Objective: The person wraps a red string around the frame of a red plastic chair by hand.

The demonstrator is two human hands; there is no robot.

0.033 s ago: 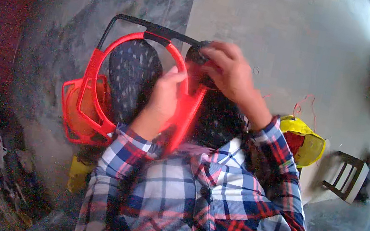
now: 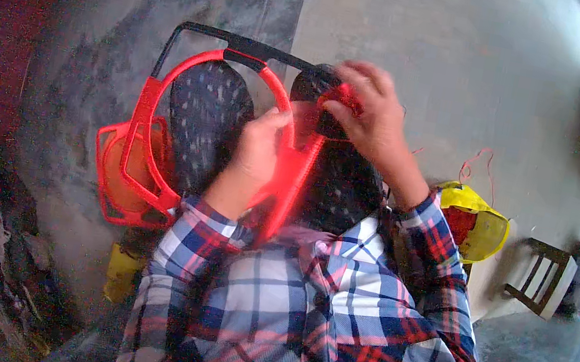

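Note:
A red plastic frame (image 2: 147,100) with a round opening and a black bar (image 2: 252,45) along its far side lies across my lap. My left hand (image 2: 256,150) is closed round the right side of its ring, the thumb on top. At the frame's far right corner, by the end of the black bar, my right hand (image 2: 373,114) pinches a small red piece (image 2: 345,98). Its fingers are blurred, so the exact kind of piece cannot be made out. Under the frame show my legs in dark, white-flecked cloth (image 2: 209,112).
A second red frame (image 2: 105,172) sits behind the first at the left. To my right stands a yellow container (image 2: 488,235) with red things inside; thin red strands (image 2: 466,169) trail beside it. Farther right is a slatted wooden stool (image 2: 540,278). Another yellow object (image 2: 124,272) lies at lower left.
My right hand has shifted slightly to the right, and the red piece between its fingers shows more plainly. The left hand and the frame have hardly moved.

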